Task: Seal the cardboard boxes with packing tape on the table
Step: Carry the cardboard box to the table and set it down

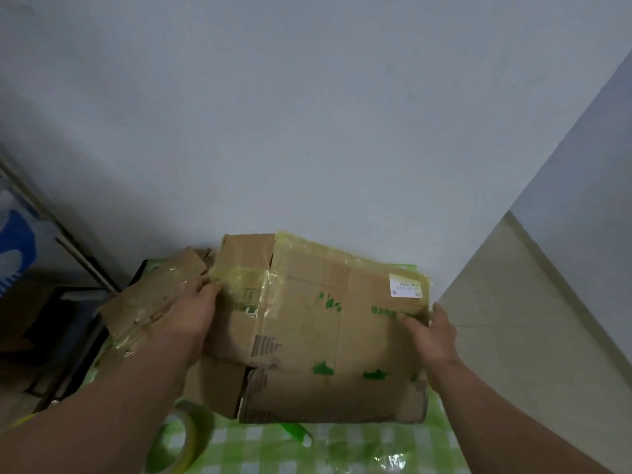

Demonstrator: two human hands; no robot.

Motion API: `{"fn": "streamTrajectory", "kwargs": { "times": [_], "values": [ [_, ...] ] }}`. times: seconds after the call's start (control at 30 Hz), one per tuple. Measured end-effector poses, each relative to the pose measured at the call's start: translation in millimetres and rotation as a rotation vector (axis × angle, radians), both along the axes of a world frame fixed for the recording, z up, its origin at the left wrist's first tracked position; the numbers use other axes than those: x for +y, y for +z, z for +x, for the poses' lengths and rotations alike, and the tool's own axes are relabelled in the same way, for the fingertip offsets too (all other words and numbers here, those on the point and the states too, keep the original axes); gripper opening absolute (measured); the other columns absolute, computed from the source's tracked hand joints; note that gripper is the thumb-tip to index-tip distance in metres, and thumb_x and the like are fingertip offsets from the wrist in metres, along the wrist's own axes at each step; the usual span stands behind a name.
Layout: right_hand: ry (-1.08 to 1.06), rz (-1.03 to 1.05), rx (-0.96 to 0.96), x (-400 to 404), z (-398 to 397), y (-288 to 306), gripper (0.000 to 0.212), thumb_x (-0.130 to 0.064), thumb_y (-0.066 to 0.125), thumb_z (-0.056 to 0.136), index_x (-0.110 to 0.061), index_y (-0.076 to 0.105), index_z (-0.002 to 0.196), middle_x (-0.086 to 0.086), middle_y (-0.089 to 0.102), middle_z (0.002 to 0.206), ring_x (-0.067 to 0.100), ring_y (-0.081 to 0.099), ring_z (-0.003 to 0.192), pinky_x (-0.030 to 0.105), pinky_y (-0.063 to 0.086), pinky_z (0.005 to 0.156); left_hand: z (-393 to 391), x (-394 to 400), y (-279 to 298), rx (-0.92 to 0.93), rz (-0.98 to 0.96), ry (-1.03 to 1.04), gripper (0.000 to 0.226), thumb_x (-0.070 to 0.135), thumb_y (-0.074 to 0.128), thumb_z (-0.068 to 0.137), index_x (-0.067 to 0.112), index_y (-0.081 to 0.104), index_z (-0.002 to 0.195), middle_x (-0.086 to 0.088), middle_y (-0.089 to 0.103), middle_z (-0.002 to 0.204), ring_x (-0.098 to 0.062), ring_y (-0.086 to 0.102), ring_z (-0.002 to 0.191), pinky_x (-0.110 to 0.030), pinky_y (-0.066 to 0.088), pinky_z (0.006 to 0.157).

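Seen from the head camera: a worn cardboard box (318,323) with green print, held over the far part of a table (345,449) covered in green-and-white check cloth, tilted so that a broad face turns toward the viewer. Left hand (191,313) at the box's left end, fingers curled round the edge where yellowish tape wraps the corner, gripping it. Right hand (432,333) at the box's right edge, fingers bent onto the front face and thumb along the side, likewise gripping. A white label (406,285) near the upper right corner of the box, more glossy tape across the top. Lower flaps loose and ragged along the near edge, not closed flat. To the left, partly behind the left forearm, a second taped cardboard box (150,299), flattened or crumpled, hard to tell which in this dim light. Near the table's front left, just under the left forearm, a roll of packing tape (184,439) standing on its edge. Behind, a plain grey-white wall (307,114).
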State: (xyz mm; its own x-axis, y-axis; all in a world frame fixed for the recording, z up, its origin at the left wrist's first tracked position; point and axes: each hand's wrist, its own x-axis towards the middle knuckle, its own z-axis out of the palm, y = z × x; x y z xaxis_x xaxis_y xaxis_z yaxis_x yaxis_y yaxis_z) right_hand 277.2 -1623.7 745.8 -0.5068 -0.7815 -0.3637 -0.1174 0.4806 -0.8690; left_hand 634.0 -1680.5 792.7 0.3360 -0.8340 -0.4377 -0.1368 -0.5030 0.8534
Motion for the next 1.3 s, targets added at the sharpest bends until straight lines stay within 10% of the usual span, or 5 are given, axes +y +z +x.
{"fn": "streamTrajectory", "kwargs": {
  "times": [0.27, 0.37, 0.77, 1.1, 1.3],
  "values": [
    [-0.086, 0.013, -0.149, 16.2, -8.7, 16.0, 0.084, -0.007, 0.073, 0.083, -0.021, 0.026, 0.152, 0.011, 0.045, 0.146, 0.032, 0.046, 0.125, 0.046, 0.038, 0.103, -20.0, -3.0, -1.2, 0.218, -0.026, -0.05, 0.025, 0.01, 0.045, 0.094, 0.019, 0.067, 0.101, -0.005, 0.065, 0.091, -0.018, 0.056, 0.078, -0.029, 0.043, 0.07],
    [-0.111, 0.02, -0.168, 17.8, -13.2, 20.1, 0.071, 0.001, 0.072, 0.08, -0.02, 0.042, 0.141, 0.005, 0.057, 0.125, 0.025, 0.052, 0.109, 0.04, 0.042, 0.092, -23.0, -9.8, 3.9, 0.223, -0.039, -0.134, 0.03, 0.009, 0.049, 0.097, 0.022, 0.065, 0.119, -0.001, 0.066, 0.107, -0.017, 0.057, 0.098, -0.035, 0.038, 0.088],
    [-0.155, -0.05, -0.23, 15.9, -35.9, 19.9, 0.035, 0.001, 0.065, 0.087, -0.017, 0.051, 0.114, -0.001, 0.062, 0.109, 0.023, 0.057, 0.104, 0.046, 0.048, 0.096, -65.6, -21.9, 1.0, 0.359, 0.233, -0.346, 0.076, 0.071, 0.077, 0.057, 0.022, 0.073, 0.113, -0.012, 0.072, 0.113, -0.033, 0.065, 0.105, -0.044, 0.054, 0.089],
    [-0.156, 0.006, -0.364, 29.6, -43.9, 15.6, 0.041, -0.054, 0.04, 0.097, -0.026, 0.061, 0.117, 0.009, 0.07, 0.105, 0.023, 0.063, 0.11, 0.043, 0.038, 0.103, -56.8, -29.7, 7.5, 0.528, 0.111, -0.236, 0.055, 0.058, 0.064, 0.081, 0.012, 0.068, 0.11, -0.014, 0.07, 0.104, -0.029, 0.068, 0.088, -0.037, 0.055, 0.071],
    [-0.083, 0.067, -0.378, 23.0, -51.8, 34.0, 0.029, -0.06, 0.053, 0.09, -0.034, 0.06, 0.102, 0.004, 0.069, 0.105, 0.022, 0.062, 0.108, 0.042, 0.035, 0.109, -56.9, -21.1, 7.4, 0.474, 0.044, -0.268, 0.084, 0.046, 0.089, 0.06, 0.011, 0.055, 0.127, -0.021, 0.067, 0.116, -0.034, 0.069, 0.091, -0.045, 0.056, 0.074]
  ]
}}
